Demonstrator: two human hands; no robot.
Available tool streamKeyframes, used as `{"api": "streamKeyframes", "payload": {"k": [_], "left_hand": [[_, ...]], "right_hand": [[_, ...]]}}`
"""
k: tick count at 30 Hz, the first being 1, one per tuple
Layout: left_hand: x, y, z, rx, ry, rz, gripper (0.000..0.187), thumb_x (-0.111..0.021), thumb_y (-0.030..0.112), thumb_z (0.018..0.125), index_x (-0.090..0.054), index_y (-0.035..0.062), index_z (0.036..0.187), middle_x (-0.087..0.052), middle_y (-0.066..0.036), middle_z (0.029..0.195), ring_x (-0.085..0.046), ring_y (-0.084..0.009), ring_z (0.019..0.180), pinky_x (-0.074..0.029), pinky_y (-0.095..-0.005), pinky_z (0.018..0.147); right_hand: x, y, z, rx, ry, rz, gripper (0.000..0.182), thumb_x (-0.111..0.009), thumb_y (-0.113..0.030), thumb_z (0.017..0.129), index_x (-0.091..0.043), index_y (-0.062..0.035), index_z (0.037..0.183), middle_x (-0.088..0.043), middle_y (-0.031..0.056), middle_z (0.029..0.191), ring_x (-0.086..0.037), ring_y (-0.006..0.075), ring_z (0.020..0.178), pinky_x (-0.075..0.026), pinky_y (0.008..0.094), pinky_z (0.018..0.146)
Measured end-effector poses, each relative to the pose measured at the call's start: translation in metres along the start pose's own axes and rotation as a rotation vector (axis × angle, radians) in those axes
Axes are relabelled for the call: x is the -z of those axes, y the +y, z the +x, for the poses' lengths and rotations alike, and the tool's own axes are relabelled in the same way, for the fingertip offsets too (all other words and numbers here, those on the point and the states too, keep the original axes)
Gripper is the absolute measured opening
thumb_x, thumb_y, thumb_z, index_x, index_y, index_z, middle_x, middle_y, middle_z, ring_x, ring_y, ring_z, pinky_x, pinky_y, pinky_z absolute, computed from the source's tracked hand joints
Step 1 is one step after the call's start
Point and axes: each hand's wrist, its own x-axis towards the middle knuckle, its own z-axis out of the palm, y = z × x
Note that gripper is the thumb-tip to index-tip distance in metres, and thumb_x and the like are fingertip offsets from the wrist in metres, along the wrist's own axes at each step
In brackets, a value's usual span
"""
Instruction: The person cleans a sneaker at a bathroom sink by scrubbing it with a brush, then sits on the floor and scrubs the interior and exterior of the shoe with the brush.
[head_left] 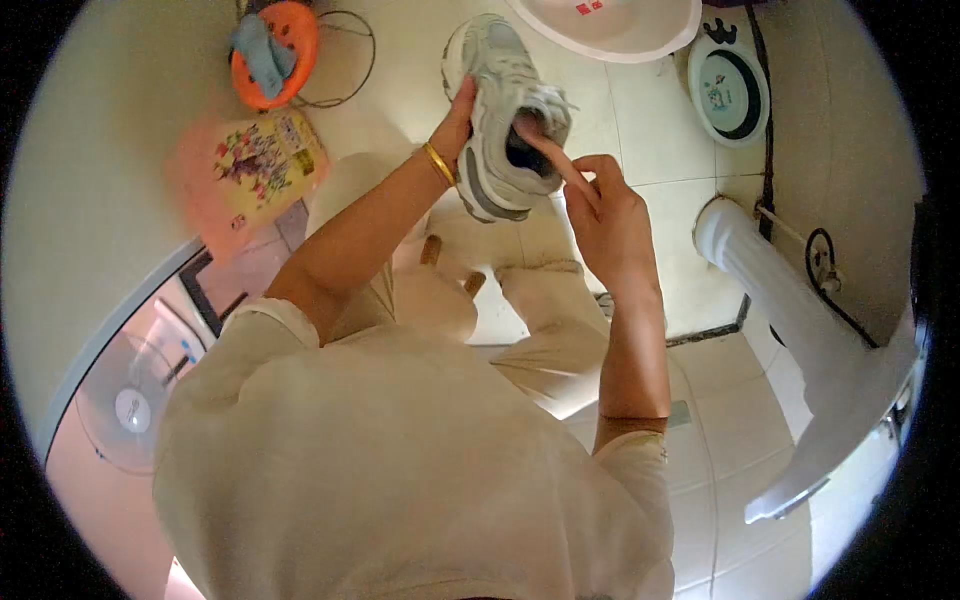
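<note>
Head view: the shoe [489,150] gripped by the left hand [457,124] could be twisted loose if the right hand [612,222], grip unclear, is pushed hard.

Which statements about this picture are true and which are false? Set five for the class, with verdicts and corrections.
1. The left hand holds the shoe. True.
2. The bracelet is on the right wrist. False: the bracelet is on the left.
3. A blue-grey cloth lies on the round orange object. True.
4. The shoe is black outside. False: mostly pale.
5. A slender handle in the right hand reaches into the shoe. True.
</note>
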Motion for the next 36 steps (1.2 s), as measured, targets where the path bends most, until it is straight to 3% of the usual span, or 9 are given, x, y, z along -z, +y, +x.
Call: {"api": "streamKeyframes", "payload": {"k": [7, 10, 13, 17, 21, 25, 29, 33, 36], "left_hand": [[0.043, -0.015, 0.057, -0.084, -0.015, 0.31, 0.067, -0.032, 0.061, 0.085, -0.04, 0.0095, 0.127, -0.053, -0.008, 0.117, -0.053, -0.0195, 0.103, -0.045, -0.033, 0.089], [0.041, -0.026, 0.072, -0.024, -0.121, 0.239, 0.068, -0.03, 0.06, 0.086, -0.042, 0.0066, 0.126, -0.053, -0.009, 0.118, -0.056, -0.0216, 0.099, -0.045, -0.0359, 0.089], [0.038, -0.036, 0.077, 0.051, -0.247, 0.252, 0.071, -0.03, 0.064, 0.084, -0.042, 0.0084, 0.127, -0.051, -0.01, 0.12, -0.052, -0.0219, 0.106, -0.041, -0.0351, 0.094], [0.017, -0.018, 0.055, 0.006, -0.354, 0.385, 0.072, -0.026, 0.064, 0.084, -0.044, 0.008, 0.126, -0.051, -0.01, 0.12, -0.049, -0.0215, 0.11, -0.041, -0.0354, 0.095], [0.004, -0.035, 0.037, 0.023, -0.357, 0.48, 0.074, -0.025, 0.068, 0.082, -0.042, 0.0113, 0.127, -0.054, -0.01, 0.116, -0.055, -0.0218, 0.104, -0.045, -0.0375, 0.089], [-0.005, -0.017, 0.008, 0.12, -0.514, 0.453, 0.074, -0.024, 0.068, 0.083, -0.041, 0.0117, 0.128, -0.054, -0.009, 0.117, -0.054, -0.0213, 0.104, -0.045, -0.0367, 0.089], [-0.025, -0.043, -0.004, 0.075, -0.407, 0.536, 0.075, -0.024, 0.067, 0.083, -0.04, 0.0112, 0.129, -0.053, -0.009, 0.119, -0.052, -0.0237, 0.107, -0.044, -0.038, 0.09], [-0.04, -0.028, -0.041, 0.031, -0.565, 0.598, 0.076, -0.025, 0.068, 0.082, -0.037, 0.011, 0.131, -0.051, -0.009, 0.121, -0.052, -0.023, 0.107, -0.044, -0.0365, 0.091], [-0.039, -0.047, -0.033, -0.103, -0.43, 0.776, 0.077, -0.025, 0.069, 0.081, -0.037, 0.0104, 0.131, -0.05, -0.011, 0.122, -0.052, -0.0241, 0.108, -0.044, -0.0404, 0.091]], "right_hand": [[-0.001, 0.015, -0.006, 0.07, 0.038, -0.276, 0.013, -0.056, -0.008, 0.083, -0.06, 0.0002, 0.091, -0.056, 0.0169, 0.063, -0.058, 0.0207, 0.053, -0.041, 0.0293, 0.049], [-0.058, 0.036, 0.031, 0.219, 0.43, -0.145, 0.013, -0.049, -0.018, 0.086, -0.06, -0.011, 0.088, -0.058, 0.0167, 0.064, -0.058, 0.0352, 0.061, -0.046, 0.043, 0.054], [-0.065, 0.025, 0.027, 0.126, 0.51, -0.265, 0.014, -0.049, -0.019, 0.087, -0.061, -0.011, 0.088, -0.059, 0.017, 0.065, -0.059, 0.0342, 0.061, -0.047, 0.0418, 0.055], [-0.016, 0.009, -0.075, 0.127, 0.207, -0.238, 0.025, -0.044, -0.026, 0.088, -0.058, -0.0059, 0.09, -0.062, 0.0161, 0.071, -0.06, 0.0353, 0.065, -0.047, 0.0445, 0.058], [-0.066, -0.011, -0.027, 0.044, 0.6, -0.569, 0.019, -0.054, -0.021, 0.086, -0.058, -0.0023, 0.081, -0.059, 0.0178, 0.065, -0.057, 0.0299, 0.058, -0.044, 0.0356, 0.056], [-0.027, -0.015, -0.124, 0.1, 0.28, -0.301, 0.028, -0.048, -0.031, 0.087, -0.058, -0.0042, 0.086, -0.059, 0.0192, 0.069, -0.058, 0.0349, 0.065, -0.044, 0.0408, 0.059], [-0.063, -0.002, -0.075, 0.11, 0.776, -0.442, 0.021, -0.05, -0.023, 0.087, -0.06, -0.0039, 0.088, -0.06, 0.0164, 0.067, -0.059, 0.0285, 0.061, -0.045, 0.0347, 0.059], [-0.032, -0.022, -0.179, 0.11, 0.356, -0.403, 0.027, -0.043, -0.028, 0.087, -0.059, -0.0071, 0.089, -0.063, 0.0168, 0.079, -0.06, 0.0341, 0.074, -0.046, 0.0437, 0.063], [-0.061, -0.002, -0.116, 0.099, 0.797, -0.418, 0.027, -0.047, -0.029, 0.085, -0.06, -0.0059, 0.082, -0.062, 0.0152, 0.075, -0.06, 0.0327, 0.071, -0.045, 0.0421, 0.061]]}}
